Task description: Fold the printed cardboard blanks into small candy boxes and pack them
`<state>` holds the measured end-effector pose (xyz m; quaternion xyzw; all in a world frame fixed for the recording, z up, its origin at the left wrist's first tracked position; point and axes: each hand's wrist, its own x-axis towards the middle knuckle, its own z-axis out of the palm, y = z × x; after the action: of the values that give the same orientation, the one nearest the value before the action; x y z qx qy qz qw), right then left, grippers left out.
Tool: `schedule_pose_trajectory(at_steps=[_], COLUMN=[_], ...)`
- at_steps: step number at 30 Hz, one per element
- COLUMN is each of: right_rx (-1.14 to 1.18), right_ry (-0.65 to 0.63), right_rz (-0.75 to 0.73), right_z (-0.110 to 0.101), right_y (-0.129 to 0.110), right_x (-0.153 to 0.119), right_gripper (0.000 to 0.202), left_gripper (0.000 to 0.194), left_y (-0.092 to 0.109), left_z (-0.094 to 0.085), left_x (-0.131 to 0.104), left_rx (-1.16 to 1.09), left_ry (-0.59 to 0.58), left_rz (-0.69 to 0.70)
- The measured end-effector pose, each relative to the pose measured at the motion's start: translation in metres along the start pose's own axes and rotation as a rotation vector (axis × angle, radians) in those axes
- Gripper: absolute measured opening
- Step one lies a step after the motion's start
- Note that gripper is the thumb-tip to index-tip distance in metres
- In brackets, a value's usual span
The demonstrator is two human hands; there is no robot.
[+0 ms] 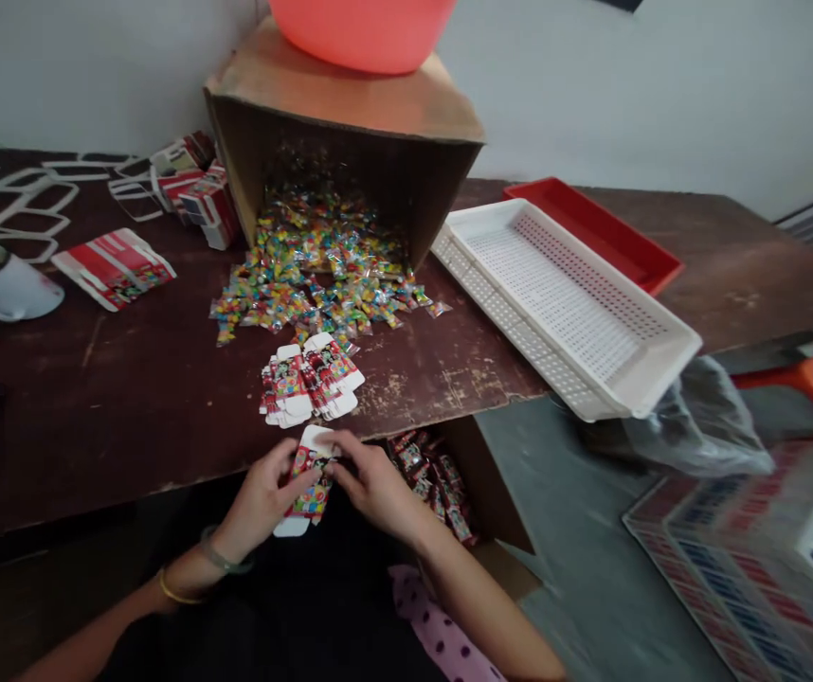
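Between my two hands is a small printed candy carton (pixel 313 500), red with colourful pictures and white flaps at both ends. My left hand (pixel 259 497) grips its left side, thumb across the front. My right hand (pixel 370 483) pinches the upper right part near the top flap. Just beyond, on the table's front part, lie two overlapping stacks of flattened cartons (pixel 284 384). Behind them, wrapped candies (pixel 328 275) in many colours spill from a cardboard box (pixel 236 170) lying on its side.
On the brown table (pixel 186 379) stand a white mug (pixel 19 289), bundled cartons (pixel 118 270), a white perforated tray (pixel 492 298) and a red tray (pixel 591 227). A pink basin (pixel 364 28) tops the box. Below the edge, a carton (pixel 496 474) holds filled packs (pixel 435 478). Crates (pixel 748 549) stand right.
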<state>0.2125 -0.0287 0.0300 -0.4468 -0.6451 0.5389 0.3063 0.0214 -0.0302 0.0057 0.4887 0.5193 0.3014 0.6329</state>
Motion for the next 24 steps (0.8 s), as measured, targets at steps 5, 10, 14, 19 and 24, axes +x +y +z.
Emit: schedule_pose_trajectory(at_steps=[5, 10, 14, 19, 24], right_rx=[0.592, 1.063, 0.904, 0.263, 0.218], right_ry=[0.233, -0.111, -0.178, 0.026, 0.018], right_rz=[0.241, 0.598, 0.548, 0.068, 0.05], right_z=[0.019, 0.027, 0.035, 0.045, 0.047], right_y=[0.028, 0.051, 0.052, 0.027, 0.018], right_x=[-0.027, -0.042, -0.044, -0.047, -0.044], right_gripper=[0.029, 0.04, 0.041, 0.025, 0.025], left_gripper=[0.052, 0.028, 0.016, 0.057, 0.057], left_y=[-0.002, -0.013, -0.018, -0.015, -0.013], left_z=[0.006, 0.0, 0.001, 0.002, -0.006], left_x=[-0.02, -0.036, -0.044, -0.043, -0.044], left_rx=[0.026, 0.195, 0.173, -0.302, -0.41], left_ry=[-0.062, -0.317, -0.229, -0.164, -0.261], left_rz=[0.022, 0.027, -0.043, -0.388, -0.517])
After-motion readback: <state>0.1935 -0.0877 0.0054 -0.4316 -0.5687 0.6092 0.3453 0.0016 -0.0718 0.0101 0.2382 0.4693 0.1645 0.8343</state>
